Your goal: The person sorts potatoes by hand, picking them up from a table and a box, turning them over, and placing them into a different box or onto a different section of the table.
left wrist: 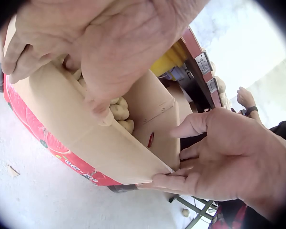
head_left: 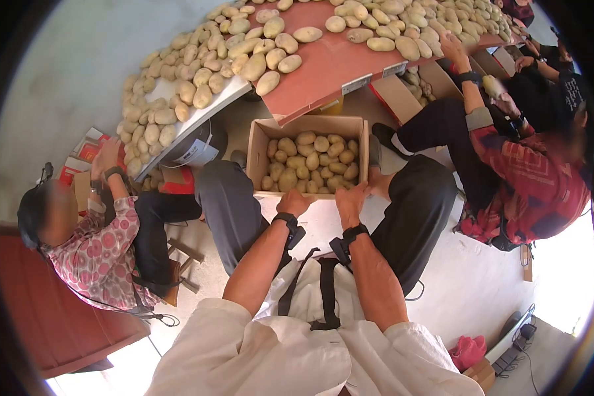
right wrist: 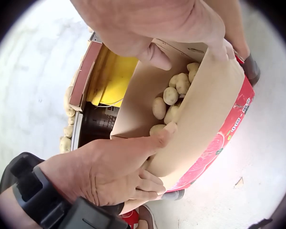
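Note:
A cardboard box [head_left: 310, 123] stands between the wearer's knees, with many potatoes [head_left: 308, 162] inside it. Its outside is printed red, seen on the box wall [left wrist: 43, 126] in the left wrist view. My left hand [head_left: 294, 203] grips the near left part of the rim, thumb over the edge and fingers against the outer side. At the near right corner my right hand [head_left: 352, 199] holds the box the same way, its fingers [left wrist: 169, 182] outside the wall. Neither hand holds a potato.
Potatoes [head_left: 270, 56] cover much of the red table [head_left: 310, 79] ahead. A bucket [head_left: 201, 145] stands under the table's left part. One person [head_left: 96, 254] sits at left, another [head_left: 534, 178] at right. More boxes [head_left: 396, 99] stand under the table.

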`<state>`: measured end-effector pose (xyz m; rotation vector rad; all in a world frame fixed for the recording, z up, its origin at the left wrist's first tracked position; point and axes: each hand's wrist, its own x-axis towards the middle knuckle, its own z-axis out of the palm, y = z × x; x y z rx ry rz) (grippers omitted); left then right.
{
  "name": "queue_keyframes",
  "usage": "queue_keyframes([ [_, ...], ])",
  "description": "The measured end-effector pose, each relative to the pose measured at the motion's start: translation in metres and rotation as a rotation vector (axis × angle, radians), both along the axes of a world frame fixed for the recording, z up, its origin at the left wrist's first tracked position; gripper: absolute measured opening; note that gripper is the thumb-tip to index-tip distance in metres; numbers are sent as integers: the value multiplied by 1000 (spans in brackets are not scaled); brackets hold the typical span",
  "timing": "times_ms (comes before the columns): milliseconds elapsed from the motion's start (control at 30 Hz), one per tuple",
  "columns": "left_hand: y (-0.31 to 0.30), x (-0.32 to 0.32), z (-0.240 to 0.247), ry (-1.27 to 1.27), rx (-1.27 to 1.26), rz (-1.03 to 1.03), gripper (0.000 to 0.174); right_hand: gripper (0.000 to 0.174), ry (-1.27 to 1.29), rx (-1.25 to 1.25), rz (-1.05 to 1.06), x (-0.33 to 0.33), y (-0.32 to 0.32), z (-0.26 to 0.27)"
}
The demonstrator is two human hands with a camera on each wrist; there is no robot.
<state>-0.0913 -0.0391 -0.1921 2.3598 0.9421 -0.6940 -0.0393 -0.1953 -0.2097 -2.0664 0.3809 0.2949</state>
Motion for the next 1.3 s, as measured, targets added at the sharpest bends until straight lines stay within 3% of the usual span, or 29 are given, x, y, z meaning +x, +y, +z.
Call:
queue_keyframes([
  [167,4,4,1,7,-49,14,70,77,45,-93,57,3,-2,-5],
  [333,5,1,2,5,-65,-4,69,73,63,-66,-13,4,1,-1],
  [400,6,-1,5,-3,-49,-17,82,75,133,-36,-12,6,2,11],
  [467,8,-2,6,30,-59,-22,82,77,209,-8,-12,5,5,17],
  [533,8,-1,10,56,-71,-17,82,77,83,-55,-23,4,8,10],
  [600,7,-2,9,55,-65,8,69,76,82,-78,4,2,6,5],
  [767,9,3,10,62,-64,-44,60,78,206,-59,124,12,-9,12],
  [833,11,7,14,80,-70,-94,56,72,39,-272,71,11,-3,37],
  [867,12,9,14,40,-28,-138,52,72,42,-273,81,12,-1,36],
  [900,15,11,15,1,14,-182,48,66,-155,-205,86,14,1,32],
  [933,20,15,27,9,13,-172,48,61,-350,-133,91,16,4,28],
  [967,26,22,52,-37,28,-144,46,61,-342,-132,103,22,7,22],
  [1067,62,39,95,-232,60,-66,41,51,-252,35,194,42,24,16],
  [1133,89,55,123,-250,141,-84,40,46,-59,77,324,53,36,33],
  [1300,138,102,151,-166,287,-173,43,41,7,0,608,81,67,3],
])
